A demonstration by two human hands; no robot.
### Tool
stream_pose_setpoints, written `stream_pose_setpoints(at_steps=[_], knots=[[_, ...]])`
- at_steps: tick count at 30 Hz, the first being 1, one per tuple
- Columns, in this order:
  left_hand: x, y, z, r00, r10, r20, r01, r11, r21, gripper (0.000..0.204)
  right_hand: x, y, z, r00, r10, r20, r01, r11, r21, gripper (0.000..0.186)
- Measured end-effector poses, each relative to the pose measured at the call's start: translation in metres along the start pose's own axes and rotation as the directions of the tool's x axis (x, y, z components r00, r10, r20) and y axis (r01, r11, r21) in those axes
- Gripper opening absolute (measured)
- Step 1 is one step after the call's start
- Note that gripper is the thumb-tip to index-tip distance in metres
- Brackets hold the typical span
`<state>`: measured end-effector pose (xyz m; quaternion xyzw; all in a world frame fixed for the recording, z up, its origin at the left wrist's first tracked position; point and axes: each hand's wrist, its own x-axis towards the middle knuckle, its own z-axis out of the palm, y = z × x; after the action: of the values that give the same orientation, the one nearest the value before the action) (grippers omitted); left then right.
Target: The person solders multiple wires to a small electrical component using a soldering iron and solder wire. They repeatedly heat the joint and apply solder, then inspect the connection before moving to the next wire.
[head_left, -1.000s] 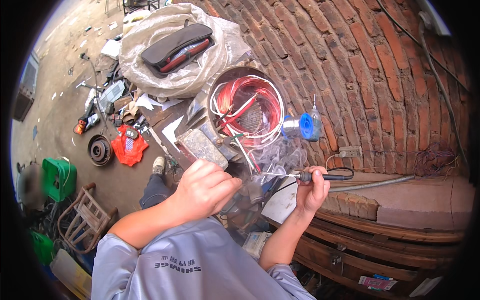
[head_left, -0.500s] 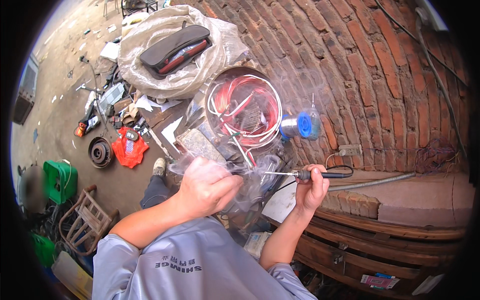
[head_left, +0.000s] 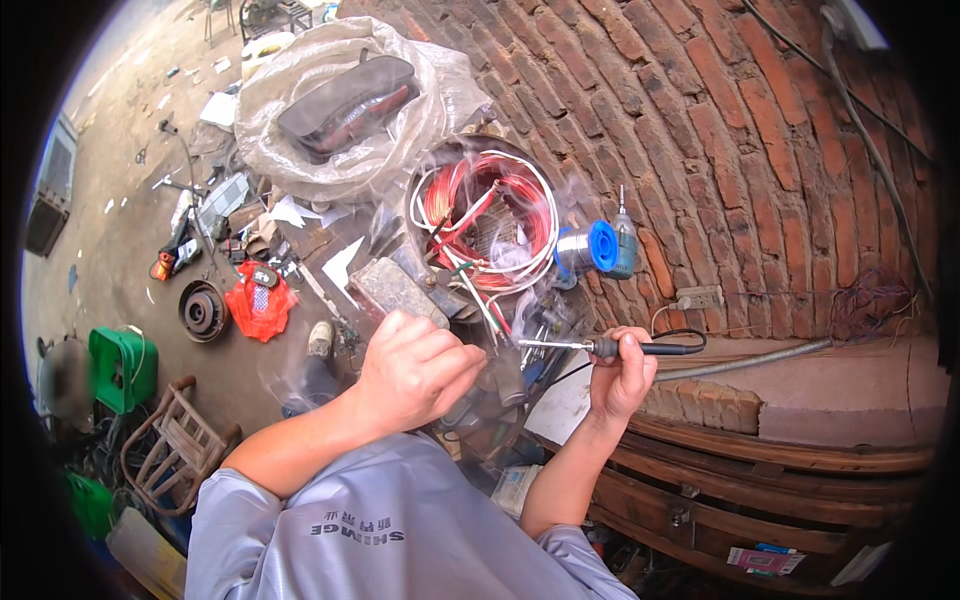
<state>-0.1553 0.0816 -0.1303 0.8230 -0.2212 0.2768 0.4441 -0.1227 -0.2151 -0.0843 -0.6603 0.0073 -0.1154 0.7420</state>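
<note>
My right hand [head_left: 622, 380] grips a soldering iron [head_left: 672, 349] by its dark handle, and its metal tip points left. Opposite the tip, my left hand [head_left: 415, 375] is closed in a pinch; whatever its fingers hold is hidden or too thin to make out. A gap lies between those fingers and the iron's tip. Beyond both hands sits a round motor housing with red windings [head_left: 540, 198] and white-sleeved leads looped over them. Some lead ends come down toward the iron's tip. Wispy smoke drifts around the hands and windings. A blue-ended spool of solder wire [head_left: 574, 246] lies right of the housing.
A small bottle [head_left: 624, 248] stands beside the spool, against the brick wall [head_left: 720, 170]. A grey metal block [head_left: 393, 288] lies near my left hand. Farther off, a dark pouch [head_left: 345, 105] rests on a whitish sack [head_left: 440, 95]. Tools and scraps litter the floor at left.
Smoke has thinned over the lead ends and drifted toward the pouch and my left forearm. The iron's tip has shifted slightly left. Both hands keep nearly the same place and grip.
</note>
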Motion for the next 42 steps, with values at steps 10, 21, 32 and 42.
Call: stream_pose_setpoints(at_steps=[10, 21, 32, 42], knots=[[0.0016, 0.0017, 0.0011, 1.0, -0.007, -0.005, 0.007, 1.0, 0.017, 0.02, 0.0005, 0.0007, -0.0004, 1.0, -0.013, 0.016, 0.013, 1.0, 0.026, 0.017], [0.0028, 0.0022, 0.0049, 1.0, -0.013, -0.002, 0.013, 1.0, 0.028, 0.02, -0.0005, 0.0009, -0.0003, 1.0, -0.002, 0.003, 0.002, 1.0, 0.017, 0.017], [0.0052, 0.004, 0.0064, 1.0, -0.027, -0.002, 0.027, 0.999, 0.035, 0.019, -0.0006, 0.0004, 0.0024, 1.0, -0.007, 0.008, 0.007, 1.0, 0.027, 0.017], [0.0046, 0.0045, 0.0095, 0.999, -0.048, -0.009, 0.048, 0.998, 0.051, 0.019, -0.0006, -0.0007, 0.0053, 1.0, 0.0, -0.004, 0.0, 1.0, 0.025, 0.016]])
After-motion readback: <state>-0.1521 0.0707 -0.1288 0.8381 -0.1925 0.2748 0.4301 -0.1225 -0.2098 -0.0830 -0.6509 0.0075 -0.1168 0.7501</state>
